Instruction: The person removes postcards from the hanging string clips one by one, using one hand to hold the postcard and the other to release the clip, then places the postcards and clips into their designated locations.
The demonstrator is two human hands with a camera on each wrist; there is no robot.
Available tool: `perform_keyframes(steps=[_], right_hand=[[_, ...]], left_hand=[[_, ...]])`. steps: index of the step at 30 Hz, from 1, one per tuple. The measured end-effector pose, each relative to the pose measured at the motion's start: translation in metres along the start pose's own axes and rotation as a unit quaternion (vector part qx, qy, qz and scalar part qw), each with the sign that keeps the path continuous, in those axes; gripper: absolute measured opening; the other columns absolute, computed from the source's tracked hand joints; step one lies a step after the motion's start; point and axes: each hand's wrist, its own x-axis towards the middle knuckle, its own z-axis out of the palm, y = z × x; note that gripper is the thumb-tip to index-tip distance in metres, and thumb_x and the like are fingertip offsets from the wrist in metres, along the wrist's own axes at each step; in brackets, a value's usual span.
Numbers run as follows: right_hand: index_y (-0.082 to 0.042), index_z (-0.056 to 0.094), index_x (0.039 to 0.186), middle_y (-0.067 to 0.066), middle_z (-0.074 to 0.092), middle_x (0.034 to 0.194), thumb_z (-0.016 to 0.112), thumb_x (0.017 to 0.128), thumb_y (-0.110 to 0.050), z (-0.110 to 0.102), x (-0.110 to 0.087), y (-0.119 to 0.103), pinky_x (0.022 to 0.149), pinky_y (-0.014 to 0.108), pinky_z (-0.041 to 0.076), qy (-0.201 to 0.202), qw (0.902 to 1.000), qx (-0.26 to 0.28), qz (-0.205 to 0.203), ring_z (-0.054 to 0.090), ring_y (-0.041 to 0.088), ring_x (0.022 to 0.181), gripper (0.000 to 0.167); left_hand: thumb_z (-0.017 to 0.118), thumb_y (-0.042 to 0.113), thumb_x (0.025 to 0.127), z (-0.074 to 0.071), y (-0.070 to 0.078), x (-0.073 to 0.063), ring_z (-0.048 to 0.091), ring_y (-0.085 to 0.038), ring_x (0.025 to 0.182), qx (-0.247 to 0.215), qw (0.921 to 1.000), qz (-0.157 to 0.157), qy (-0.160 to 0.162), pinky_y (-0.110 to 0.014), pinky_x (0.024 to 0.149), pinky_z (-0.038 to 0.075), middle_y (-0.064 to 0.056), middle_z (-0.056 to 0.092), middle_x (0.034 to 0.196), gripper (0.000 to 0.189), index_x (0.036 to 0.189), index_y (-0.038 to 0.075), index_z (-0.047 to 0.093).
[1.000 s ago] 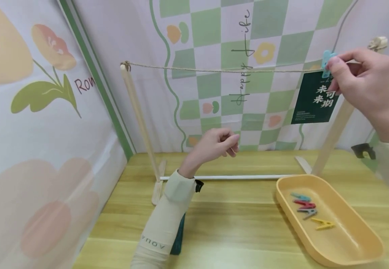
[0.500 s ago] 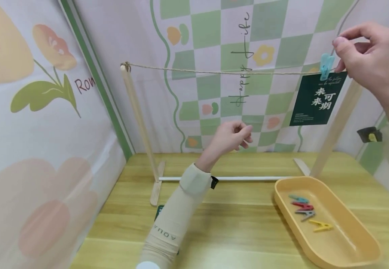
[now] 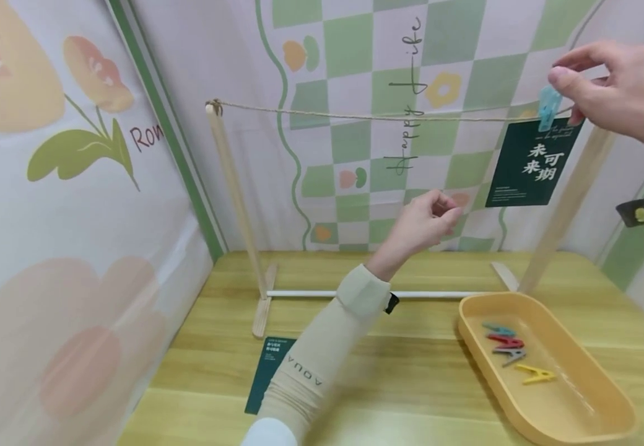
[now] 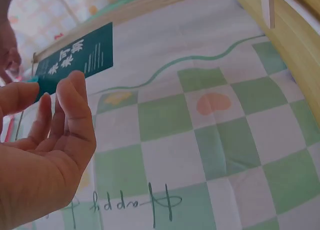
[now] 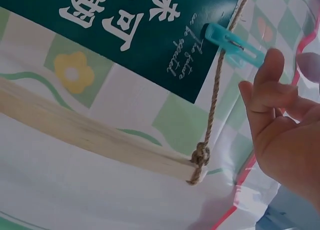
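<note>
A light-blue clothespin [image 3: 549,106] clips a dark green card [image 3: 534,167] with white characters to the twine line [image 3: 383,118]. My right hand [image 3: 625,90] is beside the clothespin's upper end; in the right wrist view its thumb is apart from the fingers, and a fingertip is at or very near the clothespin [image 5: 235,43]. My left hand [image 3: 425,217] hovers lower, left of the hanging card, fingers loosely curled around nothing. In the left wrist view the same hand [image 4: 50,145] partly overlaps the card. A second green card [image 3: 269,371] lies on the table, partly hidden by my left sleeve.
An orange tray [image 3: 595,365] at the right holds several clothespins, among them a yellow one [image 3: 535,374] and a red one [image 3: 504,341]. Wooden posts [image 3: 235,198] carry the line, and a white rod [image 3: 433,294] joins their feet on the table [image 3: 400,384].
My right hand has let go of the blue clothespin and moved slightly up and right. The left hand has moved right and a little up, uncovering more of the card on the table.
</note>
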Motion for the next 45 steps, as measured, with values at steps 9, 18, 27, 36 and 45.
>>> perform_keyframes(steps=[9,18,27,36,45], right_hand=[[-0.015,0.041,0.148,-0.022,0.054,0.084,0.057,0.099,-0.028,-0.002,0.008,0.011,0.053,0.009,0.043,-0.038,0.9955,0.087,-0.005,0.053,0.012,0.048,0.053],[-0.013,0.042,0.147,-0.021,0.053,0.095,0.061,0.096,-0.018,0.006,0.009,0.022,0.056,0.007,0.048,-0.059,0.9895,0.129,-0.024,0.059,0.007,0.053,0.055],[-0.032,0.062,0.099,-0.014,0.064,0.072,0.06,0.097,-0.013,0.008,0.012,0.027,0.053,0.011,0.05,-0.052,0.9766,0.208,-0.018,0.061,0.007,0.052,0.019],[-0.033,0.062,0.094,-0.013,0.063,0.068,0.06,0.097,-0.017,0.0,0.015,0.025,0.054,0.01,0.05,-0.055,0.9791,0.196,0.007,0.062,0.007,0.051,0.017],[-0.03,0.065,0.091,-0.008,0.064,0.066,0.061,0.097,-0.018,-0.003,0.015,0.027,0.052,0.015,0.052,-0.067,0.9737,0.217,0.021,0.062,0.01,0.052,0.014]], left_hand=[[0.067,0.04,0.093,0.014,0.019,0.007,0.057,0.004,0.084,0.017,0.9992,0.014,0.032,-0.014,0.071,0.048,0.013,0.063,0.095,0.022,0.104,0.023,0.06],[0.068,0.041,0.092,0.023,0.022,0.016,0.057,0.004,0.087,-0.001,0.9986,0.003,0.054,-0.014,0.073,0.048,0.014,0.063,0.099,0.026,0.108,0.023,0.059],[0.068,0.041,0.091,0.033,0.013,0.023,0.058,0.004,0.088,0.002,0.9968,-0.009,0.08,-0.013,0.072,0.048,0.014,0.067,0.102,0.026,0.111,0.025,0.062],[0.067,0.034,0.093,0.036,0.012,0.024,0.059,0.003,0.091,0.001,0.9965,0.002,0.084,-0.012,0.072,0.048,0.012,0.069,0.107,0.024,0.115,0.024,0.064],[0.064,0.027,0.096,0.043,0.015,0.023,0.06,0.005,0.071,-0.014,0.9967,-0.008,0.08,-0.012,0.059,0.051,0.014,0.07,0.09,0.018,0.113,0.024,0.071]])
